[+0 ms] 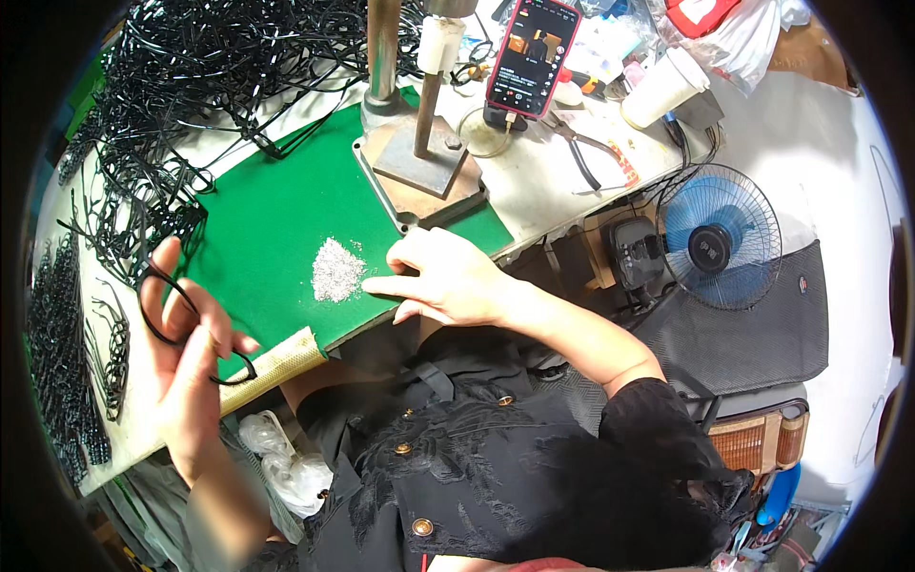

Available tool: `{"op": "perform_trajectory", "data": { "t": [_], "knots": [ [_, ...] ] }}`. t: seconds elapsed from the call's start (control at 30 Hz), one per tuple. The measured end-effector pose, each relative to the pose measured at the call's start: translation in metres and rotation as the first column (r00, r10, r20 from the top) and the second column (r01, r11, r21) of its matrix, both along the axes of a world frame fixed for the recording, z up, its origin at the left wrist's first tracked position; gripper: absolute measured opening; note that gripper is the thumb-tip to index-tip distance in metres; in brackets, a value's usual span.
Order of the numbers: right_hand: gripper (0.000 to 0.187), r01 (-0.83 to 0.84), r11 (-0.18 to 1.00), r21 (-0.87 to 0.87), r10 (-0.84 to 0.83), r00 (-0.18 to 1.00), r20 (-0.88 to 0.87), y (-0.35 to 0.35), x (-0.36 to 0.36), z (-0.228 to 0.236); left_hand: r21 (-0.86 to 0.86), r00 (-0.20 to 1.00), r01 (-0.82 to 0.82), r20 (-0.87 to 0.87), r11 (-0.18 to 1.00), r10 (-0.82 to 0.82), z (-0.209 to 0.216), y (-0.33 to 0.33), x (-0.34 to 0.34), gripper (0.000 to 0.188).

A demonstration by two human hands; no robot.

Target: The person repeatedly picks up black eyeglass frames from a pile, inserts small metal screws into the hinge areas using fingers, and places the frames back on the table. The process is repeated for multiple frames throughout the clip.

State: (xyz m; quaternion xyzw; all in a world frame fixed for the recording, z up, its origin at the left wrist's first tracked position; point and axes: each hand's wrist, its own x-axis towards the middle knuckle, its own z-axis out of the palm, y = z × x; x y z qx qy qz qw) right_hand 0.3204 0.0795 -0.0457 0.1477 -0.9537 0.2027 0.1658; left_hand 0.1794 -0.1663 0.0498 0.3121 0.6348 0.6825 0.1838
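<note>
My left grip [191, 374] curled round a thin black strip [143, 303], right grip [446, 284] loosely spread — grainy silver heap [336, 273] at its nine o'clock

The black strips [219, 57] look glossy, the green mat [257, 214] matt, the silvery bits [335, 272] grainy.

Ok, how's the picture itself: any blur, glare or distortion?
Head view: the person's bare left forearm is smeared by blur; head view: the white floor looks washed out; head view: straight edges bend toward the dark rim; head view: the silvery pile of tiny bits is distinguishable.
</note>
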Motion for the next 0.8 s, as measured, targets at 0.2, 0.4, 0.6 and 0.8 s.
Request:
{"op": "perform_trajectory", "data": {
  "t": [0.2,0.4,0.6,0.8],
  "knots": [
    [0.039,-0.002,0.999,0.032,0.005,0.996,-0.092,0.006,0.003,0.002,-0.094,0.996,0.057,-0.066,0.994,-0.063,-0.035,-0.013,0.009,0.05],
    [0.038,0.049,0.999,-0.006,-0.049,0.995,-0.082,0.004,0.0,0.001,-0.336,0.953,-0.072,-0.301,0.939,-0.034,-0.053,0.006,0.015,0.046],
    [0.035,0.027,0.999,-0.028,-0.03,0.996,-0.081,0.006,0.0,0.0,-0.176,0.973,-0.166,-0.191,0.97,0.132,-0.051,0.014,0.016,0.049],
    [0.033,0.013,1.0,-0.02,-0.014,0.999,-0.045,0.006,-0.001,0.003,-0.212,0.969,-0.15,-0.227,0.966,0.1,-0.051,0.021,0.016,0.058]
  ]
}}
